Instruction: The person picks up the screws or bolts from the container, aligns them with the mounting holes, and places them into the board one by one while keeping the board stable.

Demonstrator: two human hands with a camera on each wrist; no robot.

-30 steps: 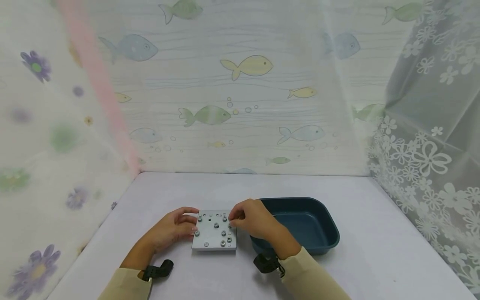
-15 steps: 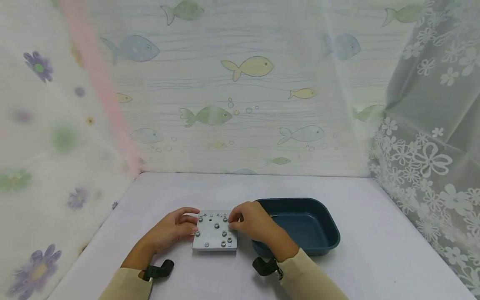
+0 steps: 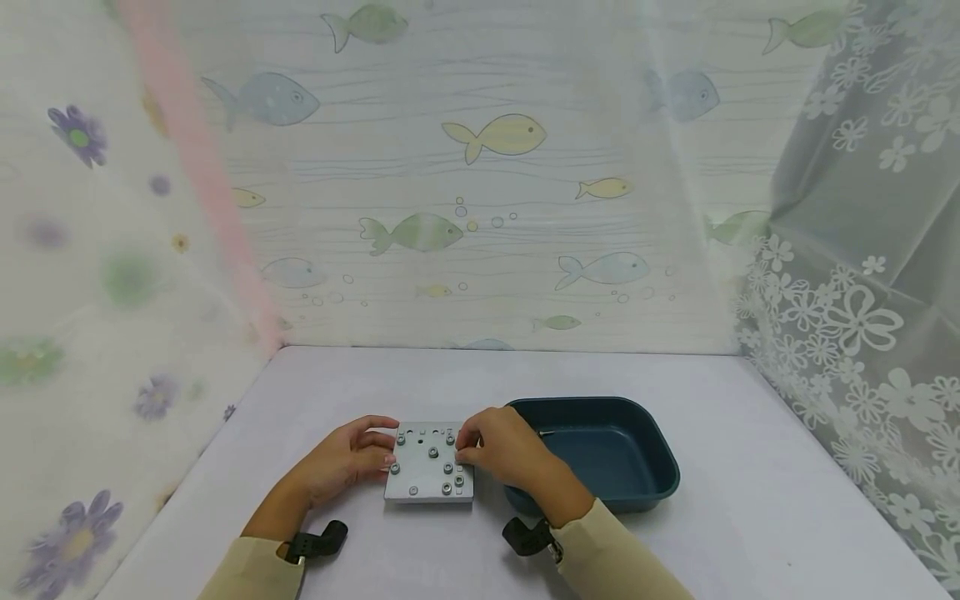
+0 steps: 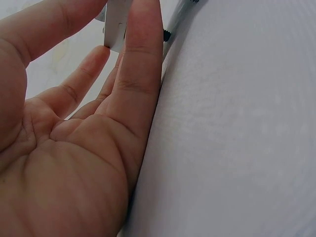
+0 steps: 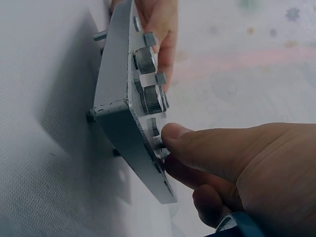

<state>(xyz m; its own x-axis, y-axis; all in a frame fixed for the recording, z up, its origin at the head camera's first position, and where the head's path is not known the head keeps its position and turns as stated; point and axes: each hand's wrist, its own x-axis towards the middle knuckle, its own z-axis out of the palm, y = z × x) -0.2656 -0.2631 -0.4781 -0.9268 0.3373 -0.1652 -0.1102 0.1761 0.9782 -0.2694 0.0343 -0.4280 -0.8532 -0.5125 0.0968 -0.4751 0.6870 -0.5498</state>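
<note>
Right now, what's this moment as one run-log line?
left hand: touching left edge of metal plate | right hand: pinching bolt at plate's right side | blue tray: right of plate

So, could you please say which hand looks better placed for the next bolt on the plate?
Probably the right hand: its thumb and fingers are at the bolts near the right edge of the plate. The left hand touches the plate's left edge, seemingly better suited to steadying it.

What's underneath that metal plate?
In the right wrist view, a metal shank and dark tips jut out below the plate, over the white table. The rest of its underside is hidden from every view.
</note>
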